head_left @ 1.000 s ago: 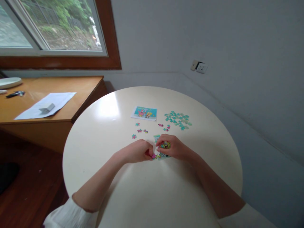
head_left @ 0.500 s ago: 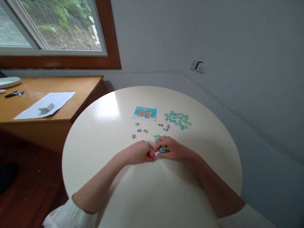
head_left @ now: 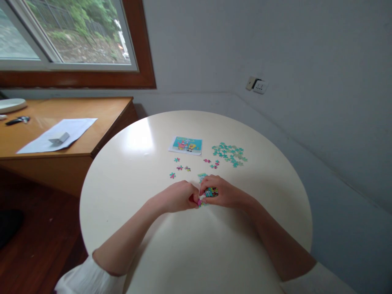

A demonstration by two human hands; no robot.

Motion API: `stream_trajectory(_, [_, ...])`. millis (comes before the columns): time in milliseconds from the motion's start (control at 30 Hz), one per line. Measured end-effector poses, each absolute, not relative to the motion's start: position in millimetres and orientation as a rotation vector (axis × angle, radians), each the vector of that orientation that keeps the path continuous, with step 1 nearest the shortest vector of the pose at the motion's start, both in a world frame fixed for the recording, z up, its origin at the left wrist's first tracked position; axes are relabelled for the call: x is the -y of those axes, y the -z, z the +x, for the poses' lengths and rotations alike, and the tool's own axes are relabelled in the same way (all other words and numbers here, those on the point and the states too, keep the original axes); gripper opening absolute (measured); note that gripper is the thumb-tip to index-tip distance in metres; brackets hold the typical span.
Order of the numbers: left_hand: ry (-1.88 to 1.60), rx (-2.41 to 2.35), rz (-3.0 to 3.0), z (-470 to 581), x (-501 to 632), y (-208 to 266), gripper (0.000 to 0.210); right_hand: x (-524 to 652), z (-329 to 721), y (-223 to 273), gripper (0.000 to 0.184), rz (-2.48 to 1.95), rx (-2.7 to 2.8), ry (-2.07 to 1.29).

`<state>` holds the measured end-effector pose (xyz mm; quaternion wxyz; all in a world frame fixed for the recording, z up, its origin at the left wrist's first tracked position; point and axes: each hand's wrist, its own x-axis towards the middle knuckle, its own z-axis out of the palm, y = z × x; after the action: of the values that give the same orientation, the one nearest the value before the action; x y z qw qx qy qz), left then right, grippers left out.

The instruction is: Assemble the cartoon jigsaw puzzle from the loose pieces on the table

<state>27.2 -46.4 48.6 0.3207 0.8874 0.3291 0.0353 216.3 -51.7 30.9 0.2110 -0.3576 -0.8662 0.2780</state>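
Observation:
Both my hands meet over a partly joined jigsaw puzzle [head_left: 211, 192] on the white round table [head_left: 190, 253]. My left hand [head_left: 180, 197] is closed, its fingertips pinching at a pink puzzle piece [head_left: 199, 202] on the puzzle's lower left edge. Curled over the joined part, my right hand [head_left: 222, 191] grips it between thumb and fingers. A yellow and teal patch shows through the gap under that hand; the rest is covered. Beyond the hands lie loose pieces [head_left: 179, 168], pink ones [head_left: 207, 161] and a printed picture card [head_left: 187, 145] with cartoon figures.
A spread of teal pieces [head_left: 229, 154] lies at the back right. To the left, a wooden desk [head_left: 76, 108] bears a white paper [head_left: 76, 127], a small grey-white block [head_left: 59, 138] and a white round dish [head_left: 12, 105]. A wall socket [head_left: 260, 86] is behind the table.
Hardly anything differs. Both hands stay at the puzzle in nearly the same pose, and the loose pieces lie where they were.

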Motion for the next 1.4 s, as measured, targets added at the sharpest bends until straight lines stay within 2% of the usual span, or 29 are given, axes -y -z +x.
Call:
stream_trajectory(467, [-0.142, -0.906, 2.422, 27, 44, -51, 0.013, 52, 216, -28, 0.008, -0.996, 2.376, -0.778])
stream_trajectory(867, [-0.483, -1.044, 2.422, 27, 36, -46, 0.016, 47, 216, -16, 0.017, -1.102, 2.093, -0.832])
stream_trajectory(1233, [-0.74, -0.969, 2.318, 28, 35, -38, 0.015, 43, 214, -9, 0.039, -1.068, 1.622, -1.392])
stream_trajectory(1400, [-0.8, -0.969, 2.304, 28, 36, -39, 0.013, 43, 214, -12, 0.04, -1.049, 1.486, -1.498])
